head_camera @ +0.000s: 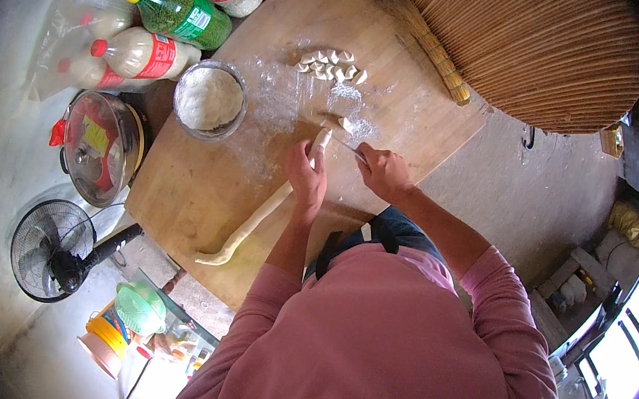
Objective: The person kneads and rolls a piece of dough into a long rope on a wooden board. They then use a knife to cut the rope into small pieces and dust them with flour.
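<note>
A long rope of dough (250, 224) lies slantwise across the floured wooden board (188, 195). My left hand (306, 177) holds it near its upper end, fingers around the dough. In my right hand (385, 172) is a knife (350, 147), seen nearly edge-on, its blade pointing at the dough's cut end. One cut dough piece (345, 124) sits just beyond the blade. Farther up the board, several small cut dough pieces (331, 66) lie grouped in loose rows amid scattered flour.
A bowl of flour (210, 99) stands left of the dough. Plastic bottles (186, 18) of grain or powder and a lidded pot (99, 148) line the left side. A straw brush (438, 58) and a large ribbed round tray (541, 53) lie at upper right. An electric fan (53, 250) is at lower left.
</note>
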Demonstrator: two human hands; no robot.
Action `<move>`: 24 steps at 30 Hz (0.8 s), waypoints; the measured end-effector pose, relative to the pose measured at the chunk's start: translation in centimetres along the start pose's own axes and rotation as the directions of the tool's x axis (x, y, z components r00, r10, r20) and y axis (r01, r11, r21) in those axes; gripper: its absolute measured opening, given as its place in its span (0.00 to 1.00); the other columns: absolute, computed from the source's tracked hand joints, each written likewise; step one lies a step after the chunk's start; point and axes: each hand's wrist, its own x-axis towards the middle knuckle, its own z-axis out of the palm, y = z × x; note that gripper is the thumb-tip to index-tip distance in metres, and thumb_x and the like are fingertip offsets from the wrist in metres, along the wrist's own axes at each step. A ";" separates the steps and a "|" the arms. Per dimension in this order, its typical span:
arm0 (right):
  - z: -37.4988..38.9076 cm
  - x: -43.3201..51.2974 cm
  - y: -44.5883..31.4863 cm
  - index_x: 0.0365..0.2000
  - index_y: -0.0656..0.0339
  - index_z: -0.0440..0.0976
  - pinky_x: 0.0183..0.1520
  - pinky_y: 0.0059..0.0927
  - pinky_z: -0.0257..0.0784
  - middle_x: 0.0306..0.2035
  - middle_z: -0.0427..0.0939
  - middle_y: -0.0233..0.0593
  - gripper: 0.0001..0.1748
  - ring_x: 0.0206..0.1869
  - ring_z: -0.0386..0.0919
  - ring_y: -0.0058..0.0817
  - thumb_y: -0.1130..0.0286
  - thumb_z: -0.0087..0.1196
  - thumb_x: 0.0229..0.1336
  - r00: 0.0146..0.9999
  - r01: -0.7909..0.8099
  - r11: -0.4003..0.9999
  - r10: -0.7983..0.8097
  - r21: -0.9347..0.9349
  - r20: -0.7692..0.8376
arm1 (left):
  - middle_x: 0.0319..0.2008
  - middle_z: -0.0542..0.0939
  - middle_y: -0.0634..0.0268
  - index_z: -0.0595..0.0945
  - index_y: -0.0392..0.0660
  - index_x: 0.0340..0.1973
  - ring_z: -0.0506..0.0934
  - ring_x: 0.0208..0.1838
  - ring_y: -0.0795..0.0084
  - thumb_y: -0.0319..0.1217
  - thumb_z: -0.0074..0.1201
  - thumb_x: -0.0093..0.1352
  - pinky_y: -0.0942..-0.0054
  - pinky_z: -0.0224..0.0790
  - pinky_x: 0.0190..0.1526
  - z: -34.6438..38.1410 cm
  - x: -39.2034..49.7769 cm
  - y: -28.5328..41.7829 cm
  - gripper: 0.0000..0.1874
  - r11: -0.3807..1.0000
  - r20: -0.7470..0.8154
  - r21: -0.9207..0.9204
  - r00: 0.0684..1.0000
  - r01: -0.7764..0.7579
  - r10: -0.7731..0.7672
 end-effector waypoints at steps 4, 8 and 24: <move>0.8 -0.1 0.0 0.43 0.56 0.72 0.33 0.52 0.79 0.27 0.83 0.49 0.08 0.30 0.83 0.52 0.65 0.55 0.67 0.999 0.026 0.996 -0.022 -0.089 0.044 | 0.40 0.81 0.51 0.80 0.40 0.49 0.78 0.44 0.47 0.37 0.59 0.73 0.49 0.67 0.49 -0.2 0.0 0.0 0.15 0.999 0.080 0.008 0.996 0.039 -0.039; 0.8 0.2 0.3 0.45 0.58 0.69 0.34 0.55 0.79 0.29 0.83 0.51 0.11 0.32 0.84 0.54 0.64 0.53 0.67 0.994 0.063 0.990 -0.050 -0.124 0.102 | 0.39 0.80 0.50 0.80 0.39 0.48 0.78 0.43 0.47 0.35 0.59 0.73 0.50 0.69 0.46 0.0 -0.1 -0.3 0.14 1.000 0.056 -0.016 0.998 0.010 -0.009; 0.1 2.4 -1.6 0.44 0.60 0.71 0.36 0.53 0.80 0.31 0.84 0.52 0.10 0.35 0.86 0.53 0.68 0.50 0.66 0.968 -0.009 0.971 0.068 -0.238 0.240 | 0.39 0.79 0.49 0.80 0.39 0.46 0.77 0.43 0.46 0.33 0.60 0.72 0.50 0.69 0.44 -0.8 0.1 0.8 0.12 0.998 0.047 -0.057 0.999 -0.006 0.009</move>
